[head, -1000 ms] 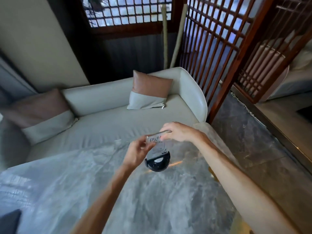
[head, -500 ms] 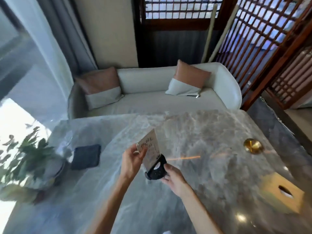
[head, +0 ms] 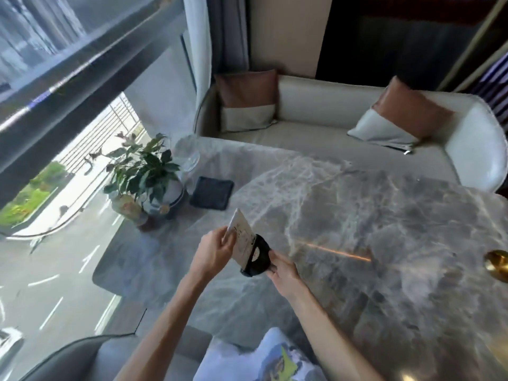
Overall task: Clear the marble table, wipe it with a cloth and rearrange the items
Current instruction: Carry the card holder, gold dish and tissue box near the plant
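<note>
Over the grey marble table (head: 371, 215) I hold a card sign with a clear panel (head: 242, 237) set in a round black base (head: 258, 259). My left hand (head: 214, 251) grips the panel's left edge near its top. From the right, my right hand (head: 283, 270) holds the black base. The sign is tilted, and I cannot tell whether it touches the table. A dark folded cloth (head: 211, 192) lies on the table beyond the sign, to the left.
A potted plant (head: 145, 174) and a clear glass (head: 187, 152) stand at the table's left end by the window. A round brass piece (head: 497, 262) sits at the right edge. A cream sofa (head: 324, 114) with two cushions lies behind the table.
The view has swung left, bringing the plant, glass and window into sight. The sign stays in both hands; my right hand went from the panel's top to the base a second ago.
</note>
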Motion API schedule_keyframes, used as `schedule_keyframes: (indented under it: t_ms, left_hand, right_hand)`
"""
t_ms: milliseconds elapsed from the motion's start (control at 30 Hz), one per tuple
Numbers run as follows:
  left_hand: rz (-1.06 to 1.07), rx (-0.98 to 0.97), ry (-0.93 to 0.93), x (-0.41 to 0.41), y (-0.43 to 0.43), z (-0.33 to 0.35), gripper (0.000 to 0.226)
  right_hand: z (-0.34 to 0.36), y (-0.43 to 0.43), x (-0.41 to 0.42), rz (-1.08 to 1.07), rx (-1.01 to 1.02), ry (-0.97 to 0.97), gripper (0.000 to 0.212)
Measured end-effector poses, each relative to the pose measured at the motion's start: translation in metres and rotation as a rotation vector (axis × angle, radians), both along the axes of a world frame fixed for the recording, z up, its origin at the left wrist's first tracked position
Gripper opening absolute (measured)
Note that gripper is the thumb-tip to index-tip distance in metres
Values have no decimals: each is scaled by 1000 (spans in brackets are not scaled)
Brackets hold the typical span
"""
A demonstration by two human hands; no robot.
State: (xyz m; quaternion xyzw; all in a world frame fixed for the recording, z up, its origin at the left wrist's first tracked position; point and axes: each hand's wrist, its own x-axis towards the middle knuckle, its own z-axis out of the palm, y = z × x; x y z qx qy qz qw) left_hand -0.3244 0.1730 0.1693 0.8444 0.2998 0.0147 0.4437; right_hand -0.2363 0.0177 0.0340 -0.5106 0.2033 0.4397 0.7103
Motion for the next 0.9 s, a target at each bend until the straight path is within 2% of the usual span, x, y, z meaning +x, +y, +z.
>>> schedule_keyframes:
  t_ms: [100, 233, 333, 567, 633, 733, 900]
  left_hand:
    - [40, 100, -18, -14, 26, -12, 34]
    - [12, 162, -27, -35, 68, -22, 33]
    - [-10, 147, 3, -56, 109, -37, 34]
    - [4, 125, 36, -97, 200, -70, 25]
    - [26, 114, 52, -104, 223, -77, 31]
    - [-8, 109, 51, -108, 248, -84, 37]
    - [-48, 110, 46, -102, 271, -92, 29]
  right_hand:
    - [-10, 38, -13, 115, -221, -123, 18]
    - [-15, 99, -39, 377, -159, -322, 44]
    - [-33, 147, -63, 407, -171, -307, 57]
    - [-28, 247, -104, 563, -293, -256, 52]
    - [-29, 271, -111, 584, -294, -247, 52]
    - [-33, 295, -119, 572, -291, -228, 57]
    - [-39, 314, -115, 586, -316, -228, 61]
